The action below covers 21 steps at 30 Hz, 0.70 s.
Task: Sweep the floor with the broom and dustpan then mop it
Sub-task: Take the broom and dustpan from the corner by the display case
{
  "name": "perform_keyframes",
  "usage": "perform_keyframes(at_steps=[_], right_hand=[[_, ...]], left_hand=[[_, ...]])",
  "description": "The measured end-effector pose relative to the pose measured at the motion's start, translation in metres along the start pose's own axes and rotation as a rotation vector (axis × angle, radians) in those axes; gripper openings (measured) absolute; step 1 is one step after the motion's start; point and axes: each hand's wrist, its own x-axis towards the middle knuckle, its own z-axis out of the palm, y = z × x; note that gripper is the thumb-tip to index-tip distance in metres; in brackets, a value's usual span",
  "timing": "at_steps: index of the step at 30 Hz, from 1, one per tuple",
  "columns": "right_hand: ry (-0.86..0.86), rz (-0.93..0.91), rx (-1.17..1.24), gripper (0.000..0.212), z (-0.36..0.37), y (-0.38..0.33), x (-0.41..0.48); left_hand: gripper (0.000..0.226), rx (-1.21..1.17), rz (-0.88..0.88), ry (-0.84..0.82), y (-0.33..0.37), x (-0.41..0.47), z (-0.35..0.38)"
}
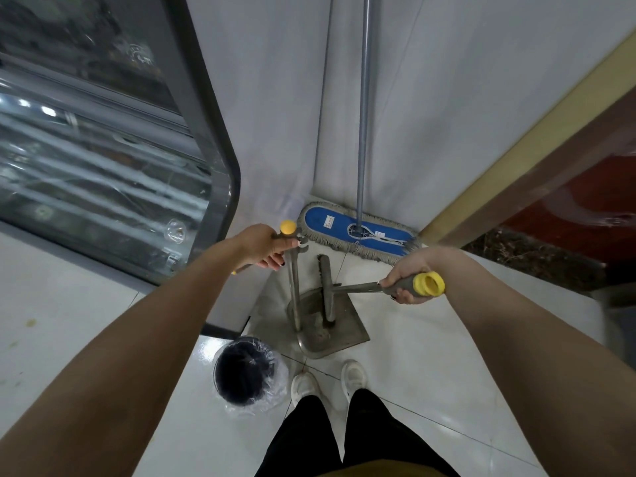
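Two tools held, broom [326, 287], dustpan [347, 330], glossy tile floor [430, 373], cornered mop [330, 222].

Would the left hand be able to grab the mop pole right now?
Probably not yet: the left hand grips the dustpan handle. Once freed, the mop pole leans on the wall just ahead with nothing blocking it.

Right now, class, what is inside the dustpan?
The broom rests head-down inside the dustpan, gripped by the right hand. Whatever lies beneath its head is covered.
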Motion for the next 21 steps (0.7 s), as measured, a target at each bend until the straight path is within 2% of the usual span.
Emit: perform_keyframes(at_steps=[6,10,16,21], right_hand=[[-0.011,-0.013,0.048,0.026,-0.004,0.010,-0.004],[0.009,-0.026,0.058,0.024,-0.009,0.019,-0.002],[0.050,-0.049,0.104,0.023,-0.018,0.030,0.005],[0.080,-0.076,0.125,0.022,-0.023,0.037,0.002]], left_hand=[[0.038,-0.440,-0.075,-0.278,0.010,-0.012,0.024],[0.035,-0.642,-0.104,-0.370,0.014,-0.020,0.046],[0.032,-0.843,-0.115,-0.376,0.013,-0.032,0.074],[0.026,-1.004,-0.077,-0.259,0.031,-0.039,0.086]])
